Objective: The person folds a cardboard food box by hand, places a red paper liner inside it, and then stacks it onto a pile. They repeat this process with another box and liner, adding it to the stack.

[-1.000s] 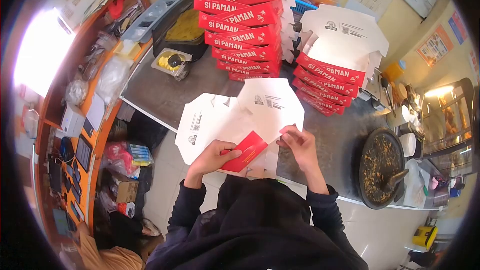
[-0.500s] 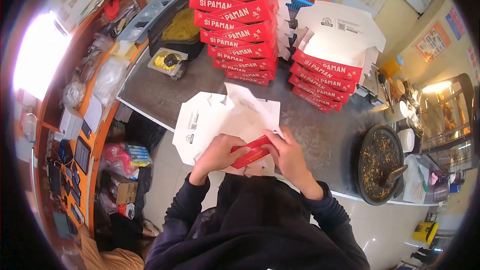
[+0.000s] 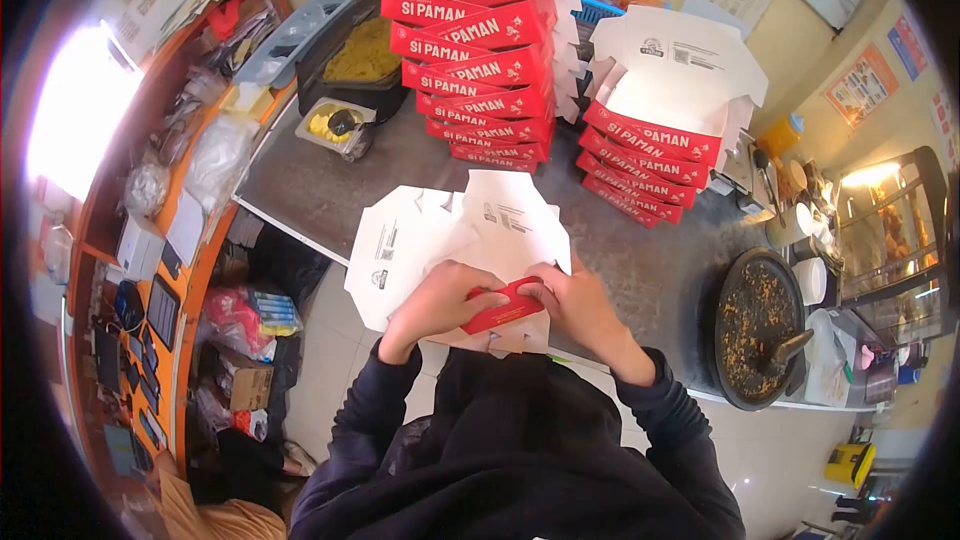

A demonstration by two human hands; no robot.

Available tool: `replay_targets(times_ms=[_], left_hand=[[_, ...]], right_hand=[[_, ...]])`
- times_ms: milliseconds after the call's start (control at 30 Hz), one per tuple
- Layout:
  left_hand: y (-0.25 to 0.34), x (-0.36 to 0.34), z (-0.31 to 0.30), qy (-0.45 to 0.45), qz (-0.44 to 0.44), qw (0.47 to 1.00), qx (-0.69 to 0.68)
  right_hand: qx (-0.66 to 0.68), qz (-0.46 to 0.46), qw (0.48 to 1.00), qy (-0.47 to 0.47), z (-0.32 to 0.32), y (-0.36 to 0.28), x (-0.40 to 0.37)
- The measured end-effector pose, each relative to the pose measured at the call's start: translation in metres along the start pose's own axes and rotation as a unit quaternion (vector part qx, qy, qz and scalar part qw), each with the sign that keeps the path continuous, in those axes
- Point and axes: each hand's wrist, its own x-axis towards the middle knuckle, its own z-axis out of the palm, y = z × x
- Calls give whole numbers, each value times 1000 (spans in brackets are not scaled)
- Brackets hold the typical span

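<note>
Both my hands grip a partly folded cardboard food box at the table's front edge. Its red front panel shows between them, and a white printed flap stands up at the back. My left hand is closed on the panel's left end, thumb on the red face. My right hand is closed on the right end, its thumb also on the red. Left of the box, beside and partly under my left hand, lies a flat white box blank. The fingers behind the panel are hidden.
A tall stack of red boxes stands at the back, with a shorter stack to its right. A stone mortar with a pestle is at right. A tub with yellow contents sits at back left. Another person's sleeve is lower left.
The white flap at the back of the box has swung from folded and blurred to upright and spread, showing its print. My hands stay on the red panel, with the right slightly shifted.
</note>
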Motion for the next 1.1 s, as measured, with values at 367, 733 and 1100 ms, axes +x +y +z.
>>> replay_targets(times_ms=[367,733,1100], left_hand=[[-74,-26,16,117,187,882,-417],[-14,-3,32,266,102,958,-25],[48,-1,41,217,211,948,99]], right_hand=[[107,110,988,1,-14,-11,11],[128,110,984,48,-26,-35,7],[108,21,967,231,-48,-50,8]])
